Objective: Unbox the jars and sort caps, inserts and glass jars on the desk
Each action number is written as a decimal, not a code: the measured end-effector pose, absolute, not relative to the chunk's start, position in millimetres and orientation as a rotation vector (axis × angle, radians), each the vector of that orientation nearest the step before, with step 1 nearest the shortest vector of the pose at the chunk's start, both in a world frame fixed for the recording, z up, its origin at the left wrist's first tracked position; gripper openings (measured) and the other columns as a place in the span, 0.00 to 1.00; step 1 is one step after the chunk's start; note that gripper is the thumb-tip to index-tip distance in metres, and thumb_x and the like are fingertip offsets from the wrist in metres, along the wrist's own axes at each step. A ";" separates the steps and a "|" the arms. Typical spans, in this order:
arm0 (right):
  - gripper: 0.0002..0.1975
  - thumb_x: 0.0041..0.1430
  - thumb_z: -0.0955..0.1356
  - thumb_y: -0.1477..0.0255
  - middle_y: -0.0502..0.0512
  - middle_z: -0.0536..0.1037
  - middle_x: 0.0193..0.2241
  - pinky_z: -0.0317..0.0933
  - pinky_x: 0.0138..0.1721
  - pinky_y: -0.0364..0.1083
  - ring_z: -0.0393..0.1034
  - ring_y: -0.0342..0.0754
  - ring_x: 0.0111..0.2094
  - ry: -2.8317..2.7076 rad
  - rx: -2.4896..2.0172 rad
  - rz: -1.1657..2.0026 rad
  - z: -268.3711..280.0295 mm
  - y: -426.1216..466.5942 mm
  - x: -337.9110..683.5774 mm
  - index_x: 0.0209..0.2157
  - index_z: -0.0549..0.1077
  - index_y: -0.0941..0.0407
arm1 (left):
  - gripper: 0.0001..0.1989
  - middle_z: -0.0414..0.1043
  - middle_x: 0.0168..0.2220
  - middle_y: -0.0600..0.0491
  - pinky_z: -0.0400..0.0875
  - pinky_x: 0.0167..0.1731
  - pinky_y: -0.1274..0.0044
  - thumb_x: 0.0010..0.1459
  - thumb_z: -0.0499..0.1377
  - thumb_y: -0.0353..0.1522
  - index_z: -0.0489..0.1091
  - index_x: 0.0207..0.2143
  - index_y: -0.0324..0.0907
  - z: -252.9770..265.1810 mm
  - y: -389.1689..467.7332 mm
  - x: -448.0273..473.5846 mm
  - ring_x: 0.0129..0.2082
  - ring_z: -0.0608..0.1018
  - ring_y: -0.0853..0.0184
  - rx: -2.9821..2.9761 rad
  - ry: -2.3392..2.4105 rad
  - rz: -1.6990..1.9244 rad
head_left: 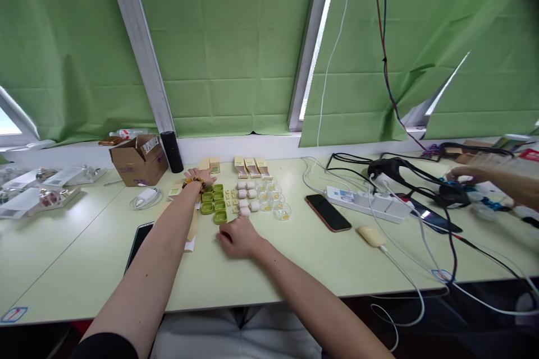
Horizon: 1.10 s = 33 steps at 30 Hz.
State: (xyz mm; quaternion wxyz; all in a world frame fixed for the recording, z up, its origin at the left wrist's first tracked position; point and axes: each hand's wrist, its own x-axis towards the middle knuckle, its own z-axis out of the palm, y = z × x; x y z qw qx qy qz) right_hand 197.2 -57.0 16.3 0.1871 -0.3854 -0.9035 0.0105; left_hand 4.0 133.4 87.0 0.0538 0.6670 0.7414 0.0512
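Observation:
My left hand (pixel 200 176), with a beaded bracelet at its wrist, stretches to the back of the table. Its fingers are spread over a small tan cardboard package (pixel 214 166), and I see nothing gripped in them. Two columns of small green square dishes (pixel 220 217) lie just in front of it. My right hand (pixel 238 236) rests on the table below the dishes, its fingers curled in a loose fist. Beside the dishes are tiny yellowish pieces (pixel 228 194), pale pink cylinders (pixel 243 203) and clear plastic cups (pixel 283 212). More flat cardboard pieces are partly hidden under my left forearm.
Three cardboard packages (pixel 251 167) lie at the back. An open brown box (pixel 138 160) and black cylinder (pixel 172 152) stand left. Rightward are a phone (pixel 328 212), power strip (pixel 366 205) and tangled cables. Another person's hand (pixel 463 173) works at far right.

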 end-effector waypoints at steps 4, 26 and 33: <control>0.13 0.65 0.67 0.64 0.55 0.82 0.27 0.47 0.29 0.45 0.71 0.47 0.26 -2.539 -1.091 0.031 17.5 -58.1 197.1 0.31 0.79 0.56 | 0.38 0.63 0.63 0.32 0.49 0.59 0.44 0.54 0.59 0.55 0.69 0.62 0.47 78.7 140.7 2.0 0.64 0.59 0.31 2.063 2.216 0.147; 0.13 0.68 0.62 0.66 0.54 0.78 0.25 0.60 0.30 0.47 0.68 0.46 0.24 -1.797 -0.843 0.162 37.3 -42.8 226.7 0.33 0.74 0.54 | 0.18 0.69 0.49 0.51 0.75 0.43 0.73 0.67 0.59 0.47 0.58 0.51 0.51 112.8 -8.7 41.2 0.44 0.76 0.65 1.552 0.715 1.786; 0.10 0.67 0.66 0.65 0.55 0.78 0.34 0.69 0.33 0.48 0.73 0.50 0.34 -1.589 -0.702 0.366 58.6 -40.4 239.5 0.47 0.73 0.52 | 0.31 0.72 0.57 0.52 0.74 0.42 0.75 0.61 0.67 0.37 0.58 0.63 0.59 88.5 -53.0 48.8 0.44 0.79 0.67 1.151 0.448 1.484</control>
